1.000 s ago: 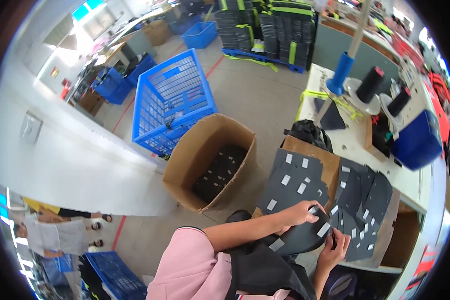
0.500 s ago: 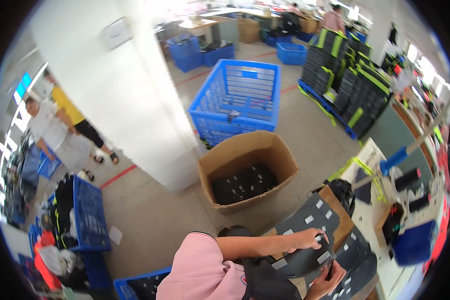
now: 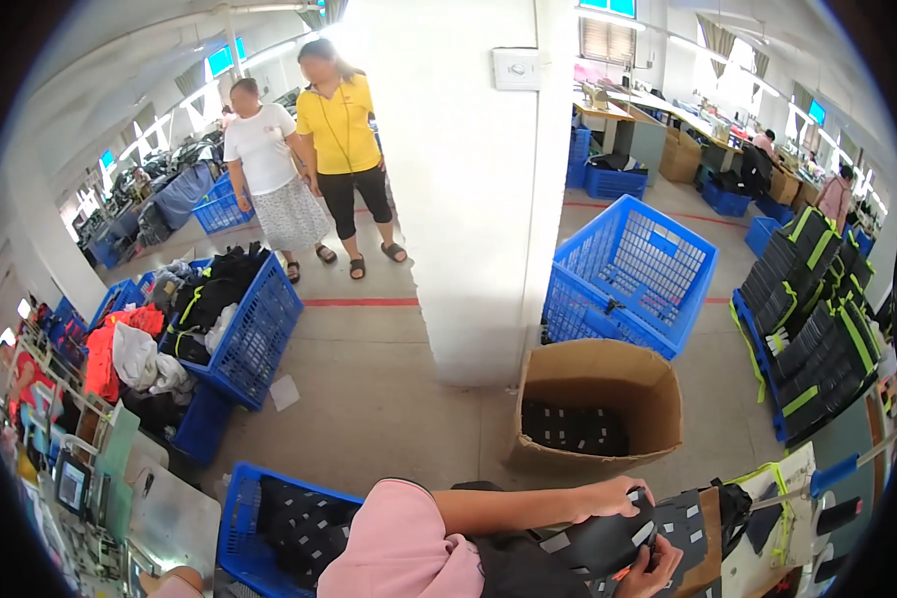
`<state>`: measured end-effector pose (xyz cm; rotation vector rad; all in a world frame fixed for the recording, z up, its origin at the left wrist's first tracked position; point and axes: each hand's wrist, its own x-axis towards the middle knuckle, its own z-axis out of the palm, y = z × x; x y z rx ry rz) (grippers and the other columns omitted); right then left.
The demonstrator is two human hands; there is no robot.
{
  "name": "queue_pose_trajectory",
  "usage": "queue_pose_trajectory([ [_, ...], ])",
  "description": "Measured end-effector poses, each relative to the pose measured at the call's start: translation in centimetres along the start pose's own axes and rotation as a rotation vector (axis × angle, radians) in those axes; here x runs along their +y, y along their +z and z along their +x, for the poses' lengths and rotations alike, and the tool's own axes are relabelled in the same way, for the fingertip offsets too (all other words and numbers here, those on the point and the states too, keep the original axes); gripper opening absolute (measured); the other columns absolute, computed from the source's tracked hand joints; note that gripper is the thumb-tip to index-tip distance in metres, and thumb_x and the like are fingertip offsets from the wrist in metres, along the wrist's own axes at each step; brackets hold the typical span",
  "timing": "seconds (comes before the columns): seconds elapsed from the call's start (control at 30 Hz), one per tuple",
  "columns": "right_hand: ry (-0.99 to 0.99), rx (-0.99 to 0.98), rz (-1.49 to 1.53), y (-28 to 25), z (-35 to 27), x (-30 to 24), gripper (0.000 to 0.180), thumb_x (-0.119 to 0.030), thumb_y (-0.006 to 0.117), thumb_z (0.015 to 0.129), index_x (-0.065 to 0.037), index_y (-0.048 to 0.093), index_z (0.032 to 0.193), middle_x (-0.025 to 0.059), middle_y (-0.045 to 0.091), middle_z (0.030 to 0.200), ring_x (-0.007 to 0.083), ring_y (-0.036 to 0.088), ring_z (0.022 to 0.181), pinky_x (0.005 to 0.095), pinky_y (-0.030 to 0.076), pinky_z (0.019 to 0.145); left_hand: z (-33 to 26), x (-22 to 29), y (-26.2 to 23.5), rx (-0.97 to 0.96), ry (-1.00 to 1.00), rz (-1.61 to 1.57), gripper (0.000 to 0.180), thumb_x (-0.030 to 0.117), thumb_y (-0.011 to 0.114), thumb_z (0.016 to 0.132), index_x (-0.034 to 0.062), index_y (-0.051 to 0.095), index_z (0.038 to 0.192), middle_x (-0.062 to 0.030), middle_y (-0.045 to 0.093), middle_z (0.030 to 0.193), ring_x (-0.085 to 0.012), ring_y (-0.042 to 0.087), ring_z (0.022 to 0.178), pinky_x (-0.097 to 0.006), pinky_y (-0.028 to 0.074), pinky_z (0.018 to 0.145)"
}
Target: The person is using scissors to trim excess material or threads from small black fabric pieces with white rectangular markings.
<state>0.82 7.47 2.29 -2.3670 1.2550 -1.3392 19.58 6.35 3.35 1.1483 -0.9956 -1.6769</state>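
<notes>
A dark grey panel (image 3: 603,541) with white rectangular patches, seemingly fabric, is bent up between my hands. My left hand (image 3: 616,498) reaches across from the left and pinches its far edge. My right hand (image 3: 650,568), closer to me, has its fingers curled round the near right edge. Any small tool in the fingers is too dark to make out. Beneath and to the right lies a stack of similar panels (image 3: 686,518), partly hidden by the held one.
Beyond my hands stands an open cardboard box (image 3: 658,399) with dark panels inside. A blue crate (image 3: 237,523) of such panels sits at my left. Farther off are a large blue basket (image 3: 633,269), a white pillar (image 3: 478,199), heaped clothing (image 3: 149,359) and two standing people (image 3: 344,130).
The view has swung left, bringing the two standing people and the left crate further into sight. The panel in my hands is now bent up more, and both hands still hold it.
</notes>
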Motion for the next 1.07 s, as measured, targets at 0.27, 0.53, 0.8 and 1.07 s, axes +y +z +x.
queue_pose_trajectory([
  [0.27,0.895,0.052,0.814,0.9,-7.6,2.9,0.019,-0.014,0.058,0.088,-0.004,0.053,0.103,0.0051,0.054,0.078,0.0156,0.045,0.054,0.0307,0.037,0.054,-1.7,-0.3,0.2,0.195,0.184,-0.196,0.022,0.006,0.058,0.081,0.0100,0.057,0.103,-0.0020,0.054,0.093,-0.0091,0.050,0.086,-0.025,0.042,0.076],
  [0.53,1.229,0.227,1.578,0.3,-5.3,-1.6,0.014,-0.019,0.053,0.091,-0.010,0.048,0.082,-0.0020,0.043,0.055,0.0066,0.034,0.037,0.0216,0.022,0.034,-0.9,0.3,3.0,0.260,0.281,-0.426,0.025,0.003,0.060,0.083,0.0089,0.054,0.106,-0.0038,0.057,0.092,-0.0114,0.054,0.081,-0.028,0.047,0.071],
  [0.8,1.117,0.837,1.004,-6.3,-7.5,1.9,0.013,-0.009,0.057,0.088,-0.010,0.049,0.077,-0.0026,0.045,0.051,0.0060,0.039,0.038,0.0193,0.028,0.035,2.2,-5.6,4.7,-0.322,0.049,-0.486,0.044,0.022,0.060,0.086,0.0038,0.041,0.122,-0.0073,0.052,0.116,-0.0172,0.050,0.108,-0.032,0.039,0.092],
  [1.07,0.829,0.151,0.275,-11.5,-7.4,1.8,0.012,-0.005,0.064,0.081,0.002,0.061,0.089,-0.0027,0.052,0.063,0.0029,0.043,0.061,0.0205,0.035,0.052,3.7,0.1,10.2,-0.450,0.911,0.783,0.080,0.039,0.066,0.079,0.0047,0.024,0.137,-0.0122,0.030,0.142,-0.0313,0.034,0.128,-0.044,0.023,0.105],
])
